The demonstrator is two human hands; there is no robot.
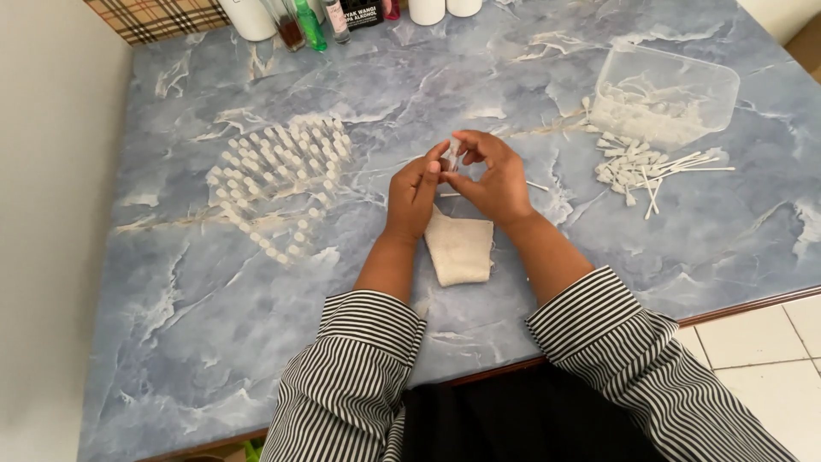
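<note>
Both hands' fingers point(440, 164) pinch together on a small clear vial point(452, 156); cloth point(460, 248) lies below on the worktop point(214, 299).

Blue-grey marbled surface point(214, 316) with white veining, edged by a dark reddish-brown wooden rim point(744, 306). Plain off-white wall point(51, 214) along the left side. White tiled floor point(770, 359) at lower right, grey grout lines. Tan checked cloth point(158, 17) at far left corner. Soft, even light, faint shadows.

Bright, even, soft-shadowed light; sharp focus, slight wide-angle edge bending.
</note>
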